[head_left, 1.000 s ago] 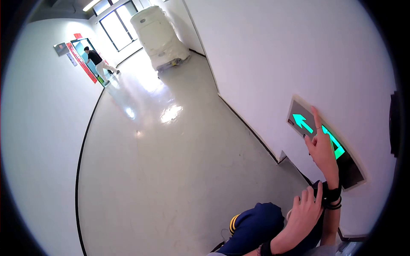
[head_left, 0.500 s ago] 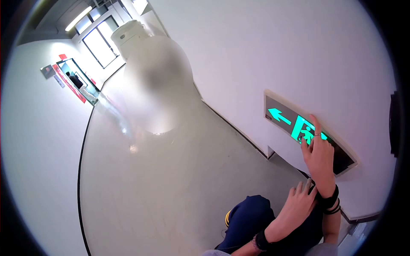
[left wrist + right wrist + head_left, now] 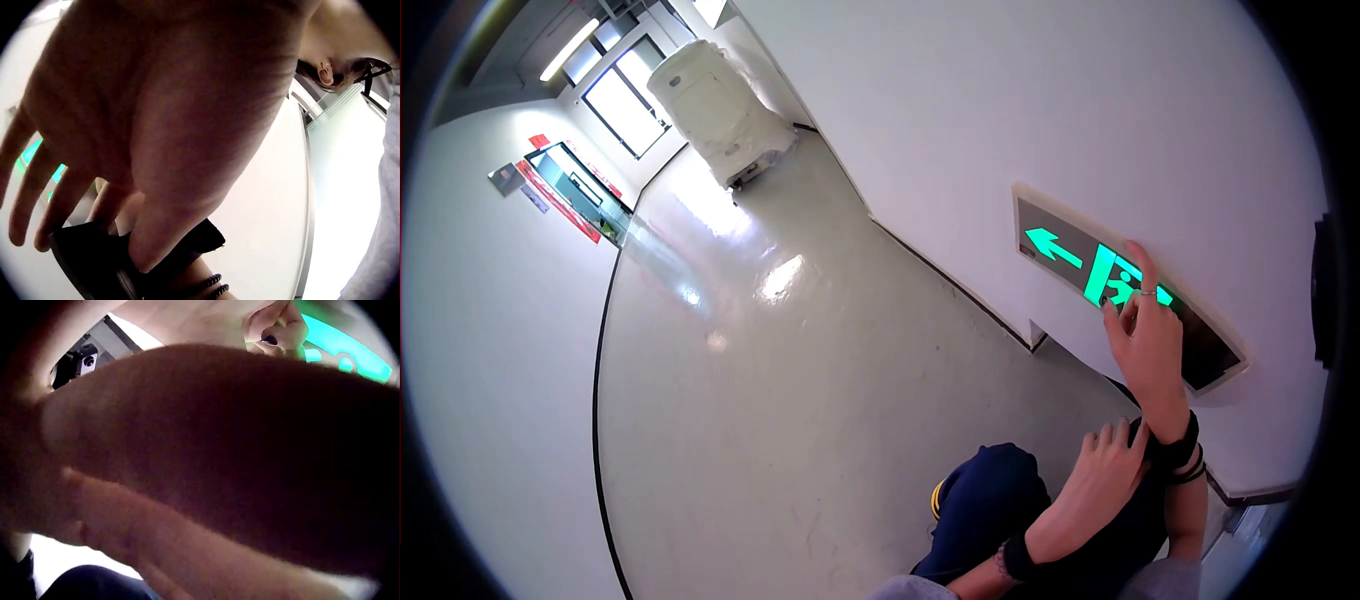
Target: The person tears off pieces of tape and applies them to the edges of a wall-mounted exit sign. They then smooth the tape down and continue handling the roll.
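In the head view my right hand (image 3: pixel 1148 345) is over the lit exit sign (image 3: pixel 1055 250) on the right wall. Its index finger reaches across the green running-figure panel, fingertip near the sign's upper frame; the thumb, with a dark nail, is beside the green panel. Below it, my left hand (image 3: pixel 1095 485) holds the black wristband (image 3: pixel 1175 448) on my right wrist. Up close in the left wrist view, its thumb and index finger pinch the black wrist device (image 3: pixel 87 247) while the other fingers stay stretched. Dark, blurred skin fills most of the right wrist view.
A corridor with a shiny floor (image 3: pixel 800 400) runs ahead. A large plastic-wrapped white machine (image 3: pixel 715 110) stands near the window (image 3: pixel 625 95). An open doorway (image 3: pixel 580 190) is in the left wall. My dark blue trouser knee (image 3: pixel 990 490) shows below.
The head view has swung, shifting the corridor and sign leftward. My right hand has moved back along the sign, uncovering more green panel. The distant person has passed through the doorway, out of sight.
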The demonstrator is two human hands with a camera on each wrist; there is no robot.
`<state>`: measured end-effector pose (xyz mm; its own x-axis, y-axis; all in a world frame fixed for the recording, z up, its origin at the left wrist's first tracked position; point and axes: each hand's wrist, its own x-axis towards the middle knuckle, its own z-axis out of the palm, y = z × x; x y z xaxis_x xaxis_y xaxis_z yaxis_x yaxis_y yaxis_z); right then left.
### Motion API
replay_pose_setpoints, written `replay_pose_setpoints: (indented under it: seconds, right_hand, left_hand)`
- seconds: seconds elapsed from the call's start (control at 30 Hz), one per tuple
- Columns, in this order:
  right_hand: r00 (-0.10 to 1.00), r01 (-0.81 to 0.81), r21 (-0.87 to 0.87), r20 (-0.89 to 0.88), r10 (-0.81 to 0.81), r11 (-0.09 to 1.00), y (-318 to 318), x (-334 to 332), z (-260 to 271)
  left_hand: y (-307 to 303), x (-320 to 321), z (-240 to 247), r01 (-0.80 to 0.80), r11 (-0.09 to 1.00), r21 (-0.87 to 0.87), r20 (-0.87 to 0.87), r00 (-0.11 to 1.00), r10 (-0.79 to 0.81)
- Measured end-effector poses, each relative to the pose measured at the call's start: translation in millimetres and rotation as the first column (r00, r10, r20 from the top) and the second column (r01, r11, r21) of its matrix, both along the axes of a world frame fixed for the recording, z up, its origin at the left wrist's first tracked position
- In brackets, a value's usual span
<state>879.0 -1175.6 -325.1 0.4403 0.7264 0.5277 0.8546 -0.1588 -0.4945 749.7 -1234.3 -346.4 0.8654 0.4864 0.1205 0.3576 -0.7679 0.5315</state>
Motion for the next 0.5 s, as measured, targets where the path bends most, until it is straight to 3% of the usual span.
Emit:
replay_pose_setpoints:
  seconds: [0.23,0.3,0.33,0.4,0.43,0.5]
  right_hand:
    - [0.999,-0.010,0.090,-0.052,0.015,0.996,-3.4,11.1,-0.3]
    - [0.981,-0.157,0.136,0.139,0.138,0.978,-5.1,9.4,1.5]
    - [0.984,-0.134,0.121,0.133,0.117,0.984,-4.6,8.8,3.1]
    - [0.919,-0.270,0.170,0.341,0.201,0.948,-2.4,6.1,5.9]
    - [0.922,-0.256,0.158,0.336,0.191,0.954,-3.5,2.9,5.7]
    - [0.944,-0.228,-0.022,0.238,0.227,0.973,-5.1,-0.4,4.2]
  left_hand:
    - [2.0,0.3,6.2,0.036,0.998,-0.049,-0.072,0.997,-0.040]
    - [1.5,-0.2,6.8,0.018,1.000,-0.024,-0.044,0.999,-0.019]
    - [1.5,-0.3,8.3,0.041,0.998,-0.040,-0.047,0.998,-0.043]
    - [1.3,-0.1,11.0,0.017,0.999,-0.032,-0.056,0.998,-0.018]
    - [0.3,-0.1,8.8,0.006,1.000,-0.013,-0.011,1.000,-0.006]
    - [0.8,-1.1,13.8,0.021,0.999,-0.031,-0.034,0.999,-0.022]
